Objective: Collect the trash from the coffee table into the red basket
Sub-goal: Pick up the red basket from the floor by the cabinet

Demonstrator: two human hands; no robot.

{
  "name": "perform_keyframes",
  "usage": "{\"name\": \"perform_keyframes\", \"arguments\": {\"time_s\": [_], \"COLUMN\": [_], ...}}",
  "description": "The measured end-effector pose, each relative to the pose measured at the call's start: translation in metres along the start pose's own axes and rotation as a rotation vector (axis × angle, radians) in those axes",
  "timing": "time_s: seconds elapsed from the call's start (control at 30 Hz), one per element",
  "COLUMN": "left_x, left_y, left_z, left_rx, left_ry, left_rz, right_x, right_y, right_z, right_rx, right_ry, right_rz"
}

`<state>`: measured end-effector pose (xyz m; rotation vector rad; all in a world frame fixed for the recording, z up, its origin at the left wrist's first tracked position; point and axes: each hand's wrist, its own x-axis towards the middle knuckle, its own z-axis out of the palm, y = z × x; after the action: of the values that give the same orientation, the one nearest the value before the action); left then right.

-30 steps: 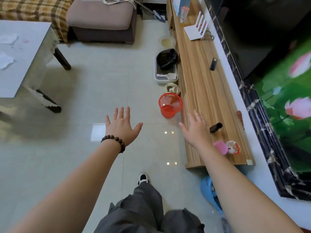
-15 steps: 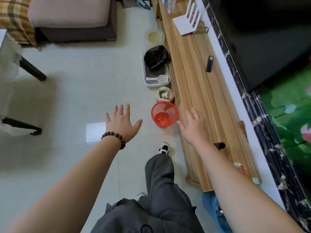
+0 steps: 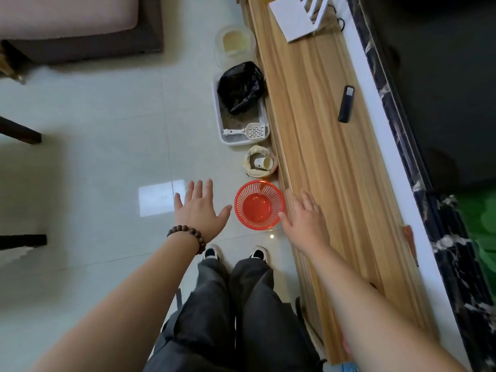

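The red basket [image 3: 258, 204], a round mesh bin with nothing visible inside, stands on the pale tiled floor beside a long wooden TV bench [image 3: 330, 162]. My left hand [image 3: 200, 210] hovers just left of it, fingers spread, a bead bracelet on the wrist. My right hand [image 3: 304, 217] is at the basket's right rim, fingers apart, holding nothing; whether the thumb touches the rim I cannot tell. The coffee table and its trash are out of view.
Beyond the basket along the bench stand a small bin holding a paper cup [image 3: 259, 162], a grey litter tray [image 3: 241, 124] with a black bag and scoop, and a lidded tub [image 3: 236, 41]. A remote [image 3: 346, 103] lies on the bench. A sofa [image 3: 77, 25] fills the upper left.
I have walked up to the basket; it now lies between my hands. The coffee table has slid out of view on the left. Both hands stay open.
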<state>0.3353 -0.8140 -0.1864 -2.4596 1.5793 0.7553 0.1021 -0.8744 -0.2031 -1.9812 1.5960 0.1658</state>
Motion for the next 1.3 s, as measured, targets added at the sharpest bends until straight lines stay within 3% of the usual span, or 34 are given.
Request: {"name": "perform_keyframes", "arguments": {"time_s": [0.17, 0.53, 0.77, 1.0, 1.3], "left_x": [0.072, 0.254, 0.310, 0.282, 0.159], "left_y": [-0.001, -0.028, -0.033, -0.033, -0.041], "left_z": [0.070, 0.293, 0.349, 0.280, 0.039], "left_rx": [0.016, 0.079, -0.299, -0.418, -0.471], "left_ry": [-0.090, -0.267, -0.395, -0.209, 0.123], "left_rz": [0.059, 0.102, 0.010, 0.019, -0.006], "right_x": [0.046, 0.184, 0.221, 0.205, 0.133], "right_y": [0.023, 0.115, 0.137, 0.102, -0.020], "right_z": [0.058, 0.266, 0.326, 0.275, 0.058], "right_rx": [0.051, 0.057, 0.152, 0.182, 0.277], "right_ry": [-0.051, -0.119, -0.039, 0.062, 0.237], "right_rz": [0.079, 0.331, 0.490, 0.417, 0.145]}}
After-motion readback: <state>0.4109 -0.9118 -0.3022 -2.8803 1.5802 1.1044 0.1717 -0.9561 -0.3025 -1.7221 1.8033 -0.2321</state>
